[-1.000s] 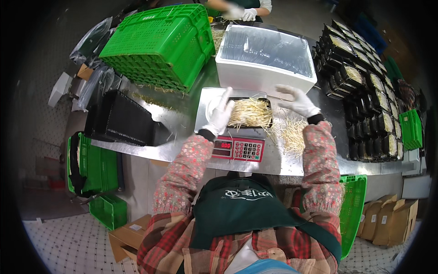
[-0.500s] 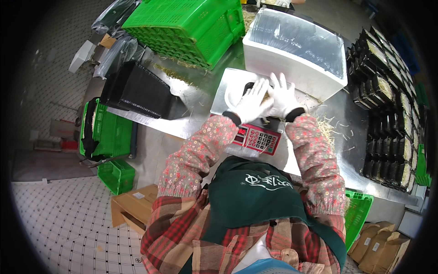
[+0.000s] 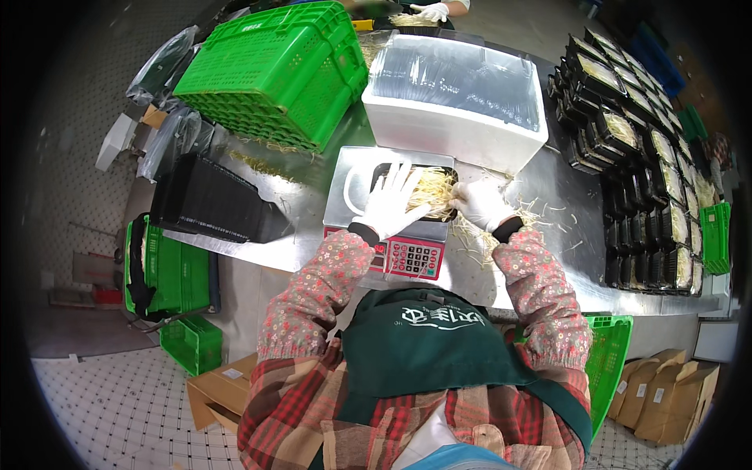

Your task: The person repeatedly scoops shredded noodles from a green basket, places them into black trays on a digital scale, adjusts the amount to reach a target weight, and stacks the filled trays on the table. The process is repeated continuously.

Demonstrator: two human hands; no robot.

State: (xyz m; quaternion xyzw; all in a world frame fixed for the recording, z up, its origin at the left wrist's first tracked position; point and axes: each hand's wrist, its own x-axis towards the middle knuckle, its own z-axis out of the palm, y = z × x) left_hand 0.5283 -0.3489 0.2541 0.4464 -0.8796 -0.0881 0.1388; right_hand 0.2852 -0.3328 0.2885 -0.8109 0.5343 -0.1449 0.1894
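Observation:
A black plastic tray (image 3: 381, 170) filled with pale, thin sprouts (image 3: 432, 190) rests on the metal platform of a weighing scale (image 3: 341, 182). My left hand (image 3: 388, 202), in a white glove, lies over the tray's left part with fingers stretched out, touching the sprouts. At the tray's right edge, my white-gloved right hand (image 3: 481, 204) has its fingertips pinched together on some sprouts. Its palm side is hidden. The scale's red keypad panel (image 3: 415, 259) faces me, with a lit display partly beside my left wrist.
Behind the scale stands a white foam box (image 3: 446, 129) of clear lids. Green crates (image 3: 266, 78) stand back left, near stacked black trays (image 3: 207, 200). Filled black trays (image 3: 662, 219) are piled at right. Loose sprouts (image 3: 540, 213) litter the metal table. Across it, another person's gloved hand (image 3: 431, 12) shows.
The view has shifted, so the table things sit lower and further left. My hands, close together before, have moved apart, uncovering the sprouts; my right fingers have gone from spread to pinched.

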